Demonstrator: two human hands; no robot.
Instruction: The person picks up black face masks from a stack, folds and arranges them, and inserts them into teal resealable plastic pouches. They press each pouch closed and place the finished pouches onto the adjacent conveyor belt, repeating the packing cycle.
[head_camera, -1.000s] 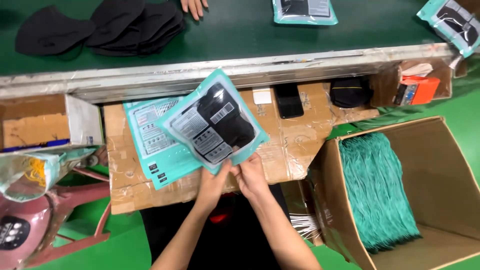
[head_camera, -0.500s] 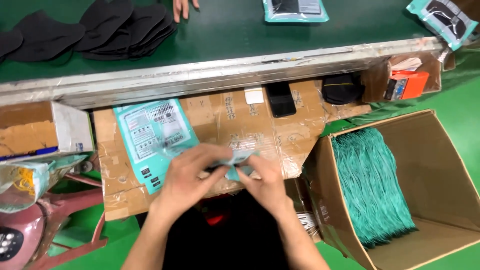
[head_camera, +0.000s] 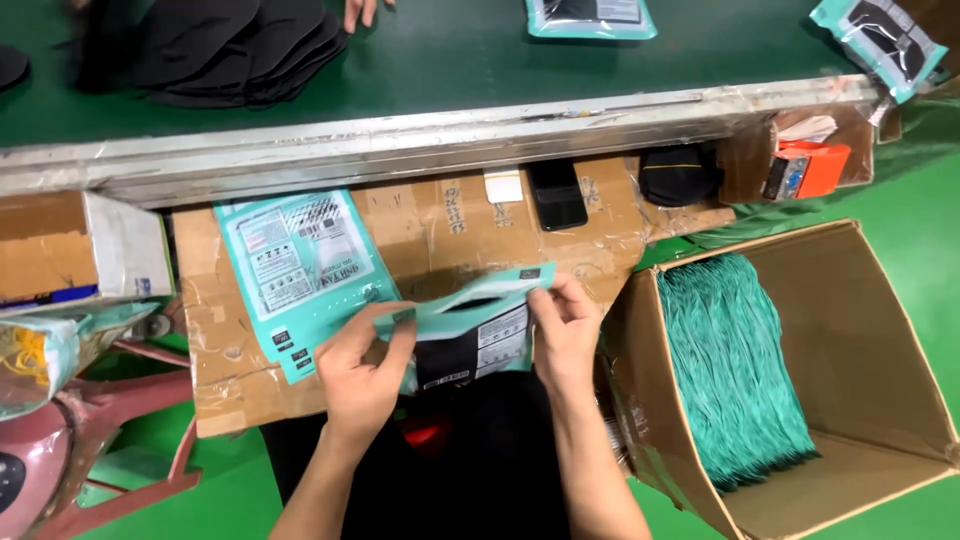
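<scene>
While cardboard (head_camera: 250, 380) lies bare at 9 o'clock, left hand (head_camera: 362, 368) and right hand (head_camera: 563, 328) pinch the pouch (head_camera: 478, 335) edges, fingers curled.

We find bare taped cardboard worktop (head_camera: 440, 230) ahead; flat teal pouches (head_camera: 290, 260) crowd its left, an open cardboard box (head_camera: 880, 330) blocks the right.

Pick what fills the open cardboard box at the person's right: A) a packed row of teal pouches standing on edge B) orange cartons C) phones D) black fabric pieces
A: the cardboard box holds a dense row of teal pouches standing on edge, while the left hand and right hand hold another teal pouch over the cardboard work surface.
</scene>
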